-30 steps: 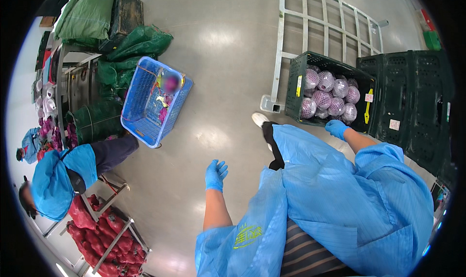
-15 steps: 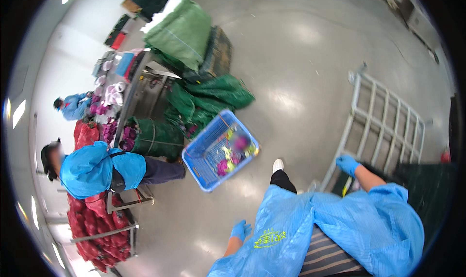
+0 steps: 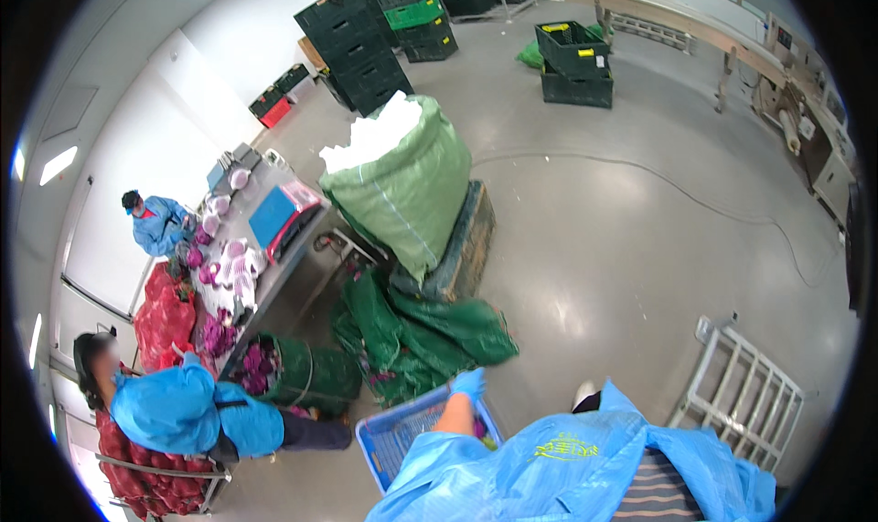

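My left hand, in a blue glove, hangs over the far rim of a blue plastic crate on the floor. Its fingers look loosely stretched out, with nothing visible in them. My forearm and blue sleeve cover much of the crate; a little purple and yellow-green produce shows beside the arm. My right hand is out of view, its sleeve at the lower right. Just beyond the crate lies a crumpled green woven sack.
A co-worker in blue stands left beside a green drum of purple cabbage. Behind are a worktable and a full pale-green sack. A metal rack frame lies right; dark crates and a conveyor stand farther back.
My view has tipped up toward the far room, so the crate sits lower in it. My left hand has come forward over the crate. My right hand has left the rack and the view.
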Demonstrator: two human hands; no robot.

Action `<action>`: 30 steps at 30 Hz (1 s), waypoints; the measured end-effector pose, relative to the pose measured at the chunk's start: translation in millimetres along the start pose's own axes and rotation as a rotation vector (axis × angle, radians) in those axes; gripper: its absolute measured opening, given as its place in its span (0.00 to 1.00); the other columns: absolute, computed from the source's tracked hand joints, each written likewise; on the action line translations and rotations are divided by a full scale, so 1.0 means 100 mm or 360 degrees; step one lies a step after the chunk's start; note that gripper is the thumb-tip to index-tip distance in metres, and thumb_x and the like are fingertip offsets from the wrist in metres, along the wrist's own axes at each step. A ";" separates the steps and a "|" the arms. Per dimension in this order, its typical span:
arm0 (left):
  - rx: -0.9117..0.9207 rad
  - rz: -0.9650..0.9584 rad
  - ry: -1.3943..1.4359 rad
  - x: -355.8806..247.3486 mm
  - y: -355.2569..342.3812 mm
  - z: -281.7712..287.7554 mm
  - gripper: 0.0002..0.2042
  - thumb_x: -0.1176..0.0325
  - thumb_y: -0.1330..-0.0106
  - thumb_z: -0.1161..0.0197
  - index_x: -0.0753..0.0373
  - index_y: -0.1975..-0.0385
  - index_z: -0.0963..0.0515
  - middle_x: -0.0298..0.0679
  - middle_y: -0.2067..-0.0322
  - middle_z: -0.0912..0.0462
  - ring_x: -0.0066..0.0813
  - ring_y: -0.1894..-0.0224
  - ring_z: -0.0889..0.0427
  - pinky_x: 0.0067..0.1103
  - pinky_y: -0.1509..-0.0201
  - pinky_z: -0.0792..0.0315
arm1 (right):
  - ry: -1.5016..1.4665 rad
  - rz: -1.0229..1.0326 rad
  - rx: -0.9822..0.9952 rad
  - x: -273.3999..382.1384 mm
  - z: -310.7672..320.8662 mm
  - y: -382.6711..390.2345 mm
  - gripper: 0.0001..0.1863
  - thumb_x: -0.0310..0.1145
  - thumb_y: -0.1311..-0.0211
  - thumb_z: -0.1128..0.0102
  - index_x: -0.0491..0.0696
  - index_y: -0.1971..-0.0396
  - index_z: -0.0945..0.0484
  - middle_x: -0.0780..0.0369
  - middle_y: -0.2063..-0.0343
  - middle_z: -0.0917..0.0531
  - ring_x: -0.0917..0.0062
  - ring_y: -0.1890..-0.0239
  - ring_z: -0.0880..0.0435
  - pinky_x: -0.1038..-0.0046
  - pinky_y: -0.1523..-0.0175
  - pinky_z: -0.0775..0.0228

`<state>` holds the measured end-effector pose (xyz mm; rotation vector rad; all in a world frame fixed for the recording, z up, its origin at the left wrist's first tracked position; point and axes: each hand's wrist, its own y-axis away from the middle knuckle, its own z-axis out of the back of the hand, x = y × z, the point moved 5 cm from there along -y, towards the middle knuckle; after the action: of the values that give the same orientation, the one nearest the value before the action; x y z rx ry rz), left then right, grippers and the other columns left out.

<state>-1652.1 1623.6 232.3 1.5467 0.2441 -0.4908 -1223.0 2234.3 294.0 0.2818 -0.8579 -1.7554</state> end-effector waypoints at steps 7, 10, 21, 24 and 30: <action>0.0546 -0.0603 -0.0981 -3.04 -0.96 -2.67 0.21 0.50 0.33 0.44 0.60 0.51 0.24 0.38 0.58 0.18 0.31 0.60 0.20 0.29 0.60 0.26 | -0.0303 -0.0592 0.0303 -0.21 1.72 -1.75 0.17 0.42 0.31 0.52 0.43 0.59 0.22 0.60 0.69 0.17 0.69 0.69 0.19 0.63 0.63 0.26; 0.0487 -0.0588 -0.1215 -3.82 -1.00 -3.07 0.25 0.49 0.34 0.44 0.62 0.47 0.25 0.43 0.54 0.18 0.37 0.54 0.19 0.32 0.51 0.26 | -0.0214 -0.0556 0.0269 -0.45 2.77 -2.93 0.18 0.41 0.32 0.51 0.41 0.57 0.23 0.59 0.68 0.17 0.70 0.69 0.19 0.63 0.62 0.26; -0.0128 -0.1030 -0.1132 -7.70 -0.50 -2.57 0.32 0.48 0.34 0.42 0.66 0.37 0.32 0.53 0.46 0.22 0.42 0.42 0.23 0.32 0.38 0.31 | -0.1463 0.0456 -0.0417 3.19 9.27 -7.64 0.19 0.42 0.34 0.45 0.39 0.56 0.24 0.56 0.73 0.19 0.74 0.73 0.19 0.70 0.68 0.25; -0.0177 -0.1045 -0.1298 -8.51 -1.26 -2.54 0.33 0.46 0.34 0.43 0.67 0.37 0.32 0.53 0.45 0.22 0.44 0.42 0.23 0.32 0.37 0.32 | -0.1145 0.0525 -0.0218 3.75 9.72 -8.56 0.19 0.44 0.33 0.46 0.39 0.60 0.23 0.56 0.77 0.20 0.75 0.75 0.19 0.72 0.70 0.26; -0.0048 -0.1784 -0.1577 -11.01 -1.74 -3.14 0.33 0.46 0.35 0.44 0.63 0.36 0.34 0.54 0.42 0.26 0.50 0.44 0.24 0.35 0.40 0.30 | 0.0719 0.0464 0.0290 2.08 9.01 -10.28 0.18 0.44 0.32 0.49 0.52 0.49 0.21 0.54 0.55 0.19 0.65 0.54 0.19 0.65 0.49 0.26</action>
<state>-2651.3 2105.2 564.4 0.8471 0.3141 -2.0228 -2570.0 2545.4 290.5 0.6160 -0.6870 -1.2751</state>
